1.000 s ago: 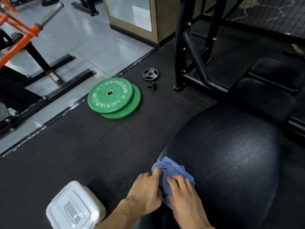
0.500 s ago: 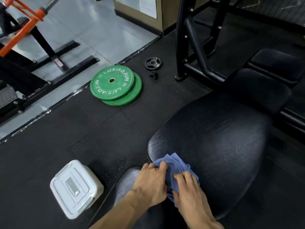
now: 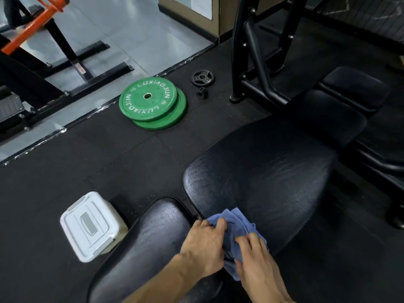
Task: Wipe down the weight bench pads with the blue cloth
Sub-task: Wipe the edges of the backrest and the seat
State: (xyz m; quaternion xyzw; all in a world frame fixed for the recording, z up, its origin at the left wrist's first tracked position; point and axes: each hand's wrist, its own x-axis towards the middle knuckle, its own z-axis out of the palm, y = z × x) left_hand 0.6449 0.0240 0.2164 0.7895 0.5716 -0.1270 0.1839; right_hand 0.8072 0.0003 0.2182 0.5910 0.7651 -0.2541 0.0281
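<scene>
We have both hands, left hand (image 3: 204, 246) and right hand (image 3: 258, 263), clenched on the bunched blue cloth (image 3: 235, 228) at the large pad (image 3: 262, 178) edge; beneath our fingertips the gap could snag it.

- Both hands, the left hand (image 3: 204, 248) and the right hand (image 3: 258, 262), cover much of the blue cloth (image 3: 235, 224); its underside cannot be seen.
- Nearest the cloth, the seat pad (image 3: 148, 248) runs off the bottom edge.
- Beyond the cloth, the orange bar (image 3: 28, 29) is cut by the top-left corner.
- The small print on the green plate (image 3: 148, 99) is illegible.
</scene>
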